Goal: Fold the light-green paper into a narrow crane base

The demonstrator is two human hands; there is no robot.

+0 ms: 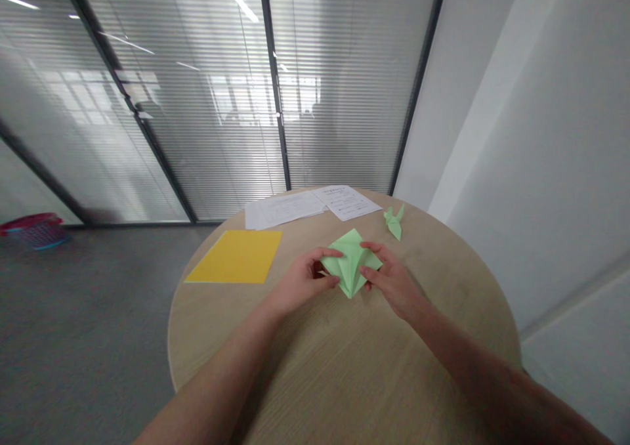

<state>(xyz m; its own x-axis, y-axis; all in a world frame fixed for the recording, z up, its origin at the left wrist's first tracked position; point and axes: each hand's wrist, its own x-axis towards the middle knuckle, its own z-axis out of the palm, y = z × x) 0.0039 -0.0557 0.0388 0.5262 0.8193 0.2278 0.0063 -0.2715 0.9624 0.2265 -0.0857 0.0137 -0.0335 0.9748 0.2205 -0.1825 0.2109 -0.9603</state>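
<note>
Between my two hands is a light green sheet of origami paper (pixel 350 251), creased into a diamond with one corner toward me and folds fanning up from it. My left hand (pixel 311 275) grips its left corner, thumb and fingers on the paper. On the right side, my right hand (pixel 386 277) pinches the other corner, fingertips over the upper edge and thumb lower down. The undersides of the paper and some fingers are hidden. Behind my right hand, a folded green paper crane (pixel 394 222) lies on the table.
The round wooden table (pixel 315 392) has a stack of yellow paper (pixel 241 256) at its left. Printed white sheets (pixel 347 202) overlap along the far edge. Glass panels with blinds (pixel 339 104) stand behind, a white wall (pixel 556 169) at right, and a red-and-blue basket (pixel 39 232) on the floor.
</note>
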